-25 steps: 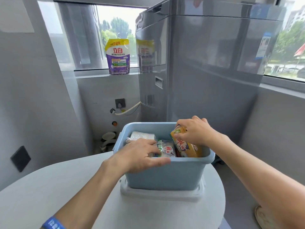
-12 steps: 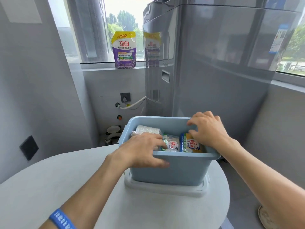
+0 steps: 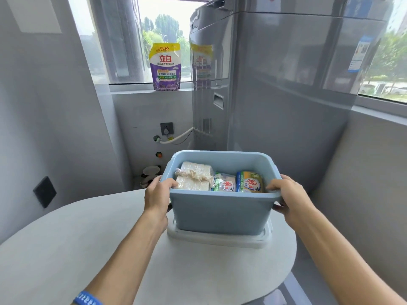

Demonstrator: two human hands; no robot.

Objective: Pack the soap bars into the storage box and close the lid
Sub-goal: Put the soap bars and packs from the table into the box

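Gripping both short ends of the light blue rectangular plastic storage box (image 3: 221, 211), the person is now holding it by the rim: left hand (image 3: 157, 198) is curling its fingers over the left edge, right hand (image 3: 290, 200) is wrapping the right edge, thumb inside, fingers under the lip. Half a second ago the left hand was resting on the near rim and the right hand was pushing a bar down inside; both have since moved out to the sides. Reading that as packing finished, with the box about to be lifted off the white plastic lid (image 3: 217, 239), which is lying flat under it on the pale grey round bench (image 3: 88, 238). Lid is not yet on, so closing is what remains.

Counting: one box, one lid, two hands, one blue wristband (image 3: 87, 299) on the left wrist. Inside the box, three soap packs are showing: a clear-wrapped bundle of white bars (image 3: 193, 177) at left, a green-and-white wrapped bar (image 3: 224, 183) in the middle, a yellow-green wrapped bar (image 3: 250, 182) at right. Bars in the bundle cannot be counted.

Farther back, one tall grey glossy appliance (image 3: 286, 95) is standing behind the box, and one purple detergent pouch (image 3: 165, 67) is sitting on the window sill.
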